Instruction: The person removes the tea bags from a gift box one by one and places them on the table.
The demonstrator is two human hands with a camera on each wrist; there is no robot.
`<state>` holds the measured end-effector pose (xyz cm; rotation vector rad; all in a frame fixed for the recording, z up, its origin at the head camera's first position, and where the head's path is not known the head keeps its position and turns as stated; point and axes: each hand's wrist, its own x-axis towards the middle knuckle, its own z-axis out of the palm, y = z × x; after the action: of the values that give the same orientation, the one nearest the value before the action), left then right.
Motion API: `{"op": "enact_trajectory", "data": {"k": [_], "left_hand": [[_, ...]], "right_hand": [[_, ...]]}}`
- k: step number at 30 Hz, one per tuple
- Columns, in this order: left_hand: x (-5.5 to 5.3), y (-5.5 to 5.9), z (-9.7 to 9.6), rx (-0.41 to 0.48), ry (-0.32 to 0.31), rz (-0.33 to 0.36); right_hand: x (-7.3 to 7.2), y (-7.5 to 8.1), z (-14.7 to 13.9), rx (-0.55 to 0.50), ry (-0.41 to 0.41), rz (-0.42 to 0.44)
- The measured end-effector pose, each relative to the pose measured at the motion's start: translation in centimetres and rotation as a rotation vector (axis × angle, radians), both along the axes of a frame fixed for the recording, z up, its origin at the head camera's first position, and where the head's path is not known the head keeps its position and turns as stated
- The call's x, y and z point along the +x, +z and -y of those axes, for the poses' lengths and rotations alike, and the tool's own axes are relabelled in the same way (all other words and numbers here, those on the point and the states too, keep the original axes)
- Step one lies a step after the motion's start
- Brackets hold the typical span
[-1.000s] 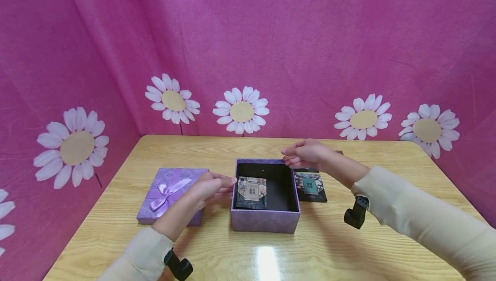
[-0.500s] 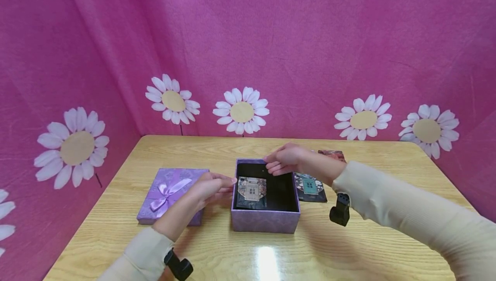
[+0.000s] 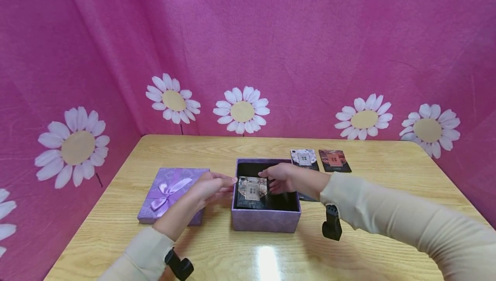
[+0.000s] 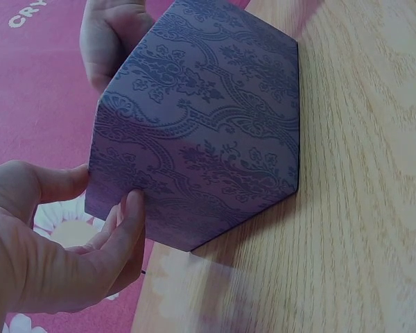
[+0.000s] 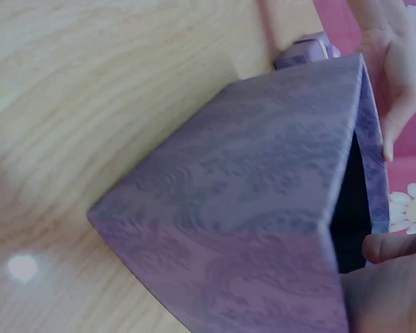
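Head view shows the open purple box [image 3: 265, 220] in the middle of the wooden table [image 3: 348, 246], with one dark packet [image 3: 252, 192] lying in its left half. The left hand [image 3: 211, 188] steadies the box's left wall, fingers lightly curled against it. The right hand [image 3: 280, 178] reaches inside, fingertips on the packet's right edge; whether it pinches it I cannot tell. This looks like settling the packet in place. Next, I'd judge, comes fetching another packet [image 3: 304, 158] from beyond the box, its lid [image 3: 170, 195] waiting at left.
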<state>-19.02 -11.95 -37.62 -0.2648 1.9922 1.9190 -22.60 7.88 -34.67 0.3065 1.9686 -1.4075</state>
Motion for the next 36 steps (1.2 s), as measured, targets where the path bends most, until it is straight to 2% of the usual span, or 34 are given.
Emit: {"op": "enact_trajectory", "data": {"k": [13,17,21,29,33,36], "left_hand": [[-0.1,0.1,0.1,-0.006,-0.005,0.005],[-0.2,0.1,0.2,0.000,-0.003,0.009],[-0.2,0.1,0.3,-0.005,-0.002,0.014],[-0.1,0.1,0.3,0.016,-0.017,0.009],[-0.1,0.0,0.2,0.018,-0.015,0.003],[-0.1,-0.1,0.1,0.011,-0.015,-0.002]], "right_hand": [[0.3,-1.0,0.3,-0.057,-0.063,0.048],[-0.2,-2.0,0.4,-0.068,-0.097,0.046],[-0.9,-2.8,0.3,-0.126,-0.121,0.063],[-1.2,-1.2,1.0,-0.194,-0.071,0.085],[-1.1,-0.3,1.4,-0.208,-0.009,0.104],[-1.1,-0.3,1.7,-0.205,0.026,0.114]]}}
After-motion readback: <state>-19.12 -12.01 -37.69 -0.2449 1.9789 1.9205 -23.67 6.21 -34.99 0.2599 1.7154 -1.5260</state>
